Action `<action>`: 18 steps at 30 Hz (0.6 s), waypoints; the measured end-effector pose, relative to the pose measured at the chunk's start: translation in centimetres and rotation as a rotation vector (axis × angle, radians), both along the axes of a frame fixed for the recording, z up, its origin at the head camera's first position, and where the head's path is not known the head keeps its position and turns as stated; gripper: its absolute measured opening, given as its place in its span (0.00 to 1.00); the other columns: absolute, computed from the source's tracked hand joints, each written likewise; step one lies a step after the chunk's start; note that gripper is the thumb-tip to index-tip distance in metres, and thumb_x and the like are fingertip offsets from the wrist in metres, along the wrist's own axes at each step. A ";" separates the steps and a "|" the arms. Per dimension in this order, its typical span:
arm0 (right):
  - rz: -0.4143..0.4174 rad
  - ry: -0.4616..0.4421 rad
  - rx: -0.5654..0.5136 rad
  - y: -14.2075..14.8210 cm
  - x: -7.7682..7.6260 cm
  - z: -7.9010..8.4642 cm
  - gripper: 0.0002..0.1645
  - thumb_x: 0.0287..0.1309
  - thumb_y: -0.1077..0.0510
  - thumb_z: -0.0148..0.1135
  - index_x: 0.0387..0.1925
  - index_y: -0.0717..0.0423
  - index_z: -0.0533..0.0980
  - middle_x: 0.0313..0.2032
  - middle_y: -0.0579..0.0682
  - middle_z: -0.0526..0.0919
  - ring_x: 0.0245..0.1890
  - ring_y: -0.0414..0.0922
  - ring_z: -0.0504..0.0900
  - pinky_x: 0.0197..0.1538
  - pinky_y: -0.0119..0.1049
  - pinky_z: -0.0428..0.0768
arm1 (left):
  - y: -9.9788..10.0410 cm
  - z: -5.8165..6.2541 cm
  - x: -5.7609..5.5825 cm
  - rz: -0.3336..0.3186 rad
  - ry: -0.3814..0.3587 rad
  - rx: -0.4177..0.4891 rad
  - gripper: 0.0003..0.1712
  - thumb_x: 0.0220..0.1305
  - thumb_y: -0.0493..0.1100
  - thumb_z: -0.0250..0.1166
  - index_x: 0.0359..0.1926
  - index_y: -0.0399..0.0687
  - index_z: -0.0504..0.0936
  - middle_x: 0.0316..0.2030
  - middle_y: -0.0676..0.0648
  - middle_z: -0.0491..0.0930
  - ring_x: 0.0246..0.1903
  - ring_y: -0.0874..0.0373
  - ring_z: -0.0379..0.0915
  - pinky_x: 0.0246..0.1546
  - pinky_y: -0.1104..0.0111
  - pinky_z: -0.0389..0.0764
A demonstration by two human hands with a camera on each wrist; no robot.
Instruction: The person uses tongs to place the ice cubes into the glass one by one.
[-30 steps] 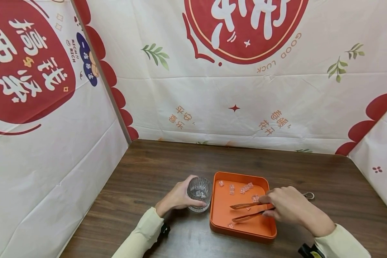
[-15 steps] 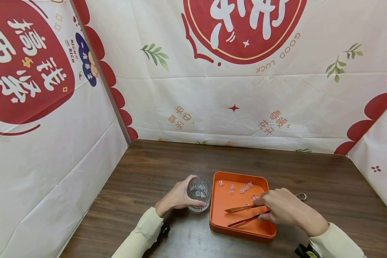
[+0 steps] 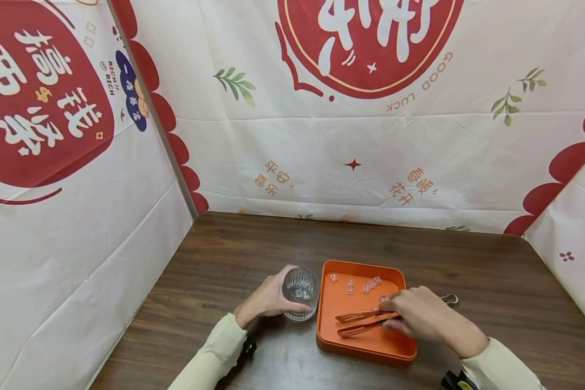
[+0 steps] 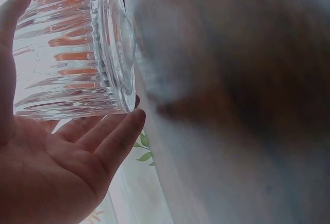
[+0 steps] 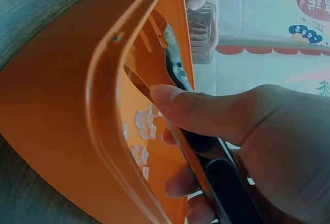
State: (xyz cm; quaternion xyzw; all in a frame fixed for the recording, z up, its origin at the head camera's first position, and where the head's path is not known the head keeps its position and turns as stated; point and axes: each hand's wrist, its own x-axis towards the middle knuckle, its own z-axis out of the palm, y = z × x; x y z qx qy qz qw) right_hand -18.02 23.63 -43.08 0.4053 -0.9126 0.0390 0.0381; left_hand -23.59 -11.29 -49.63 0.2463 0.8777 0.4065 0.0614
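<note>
Fingers [image 5: 183, 180] of the right hand [image 3: 421, 311] pinch the tongs [image 3: 363, 326], whose arms stand slightly apart over the orange tray [image 3: 365, 352], tips low near its left edge, toward the near corner. The left hand [image 3: 273, 295] curls round the glass [image 3: 302, 292], upright just beside that edge. I'd judge the step as picking at clear cubes [image 3: 372, 284]; the next move calls for a gentle squeeze. Several lie toward the tray's far edge; whether the glass holds any, I can't quite tell.
</note>
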 end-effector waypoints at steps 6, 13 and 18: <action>0.034 0.043 -0.033 -0.2 -0.2 -0.4 0.09 0.56 0.46 0.70 0.38 0.41 0.85 0.37 0.40 0.88 0.29 0.39 0.84 0.24 0.40 0.78 | 0.0 0.0 0.0 -0.001 -0.008 0.013 0.49 0.41 0.60 0.82 0.63 0.54 0.68 0.46 0.48 0.83 0.44 0.56 0.80 0.46 0.64 0.80; 0.034 0.101 -0.046 -0.4 -0.1 -0.8 0.06 0.56 0.47 0.70 0.35 0.39 0.85 0.34 0.37 0.86 0.26 0.39 0.83 0.22 0.40 0.76 | 0.1 0.0 0.0 -0.004 -0.010 0.020 0.49 0.41 0.60 0.81 0.62 0.53 0.69 0.46 0.48 0.83 0.43 0.57 0.80 0.46 0.65 0.80; 0.032 0.118 -0.053 -0.4 0.0 -1.1 0.04 0.56 0.47 0.71 0.32 0.38 0.83 0.31 0.34 0.83 0.23 0.37 0.80 0.20 0.39 0.74 | 0.1 -0.1 0.1 0.001 -0.014 0.016 0.51 0.40 0.61 0.81 0.63 0.53 0.68 0.46 0.48 0.83 0.43 0.58 0.80 0.45 0.65 0.80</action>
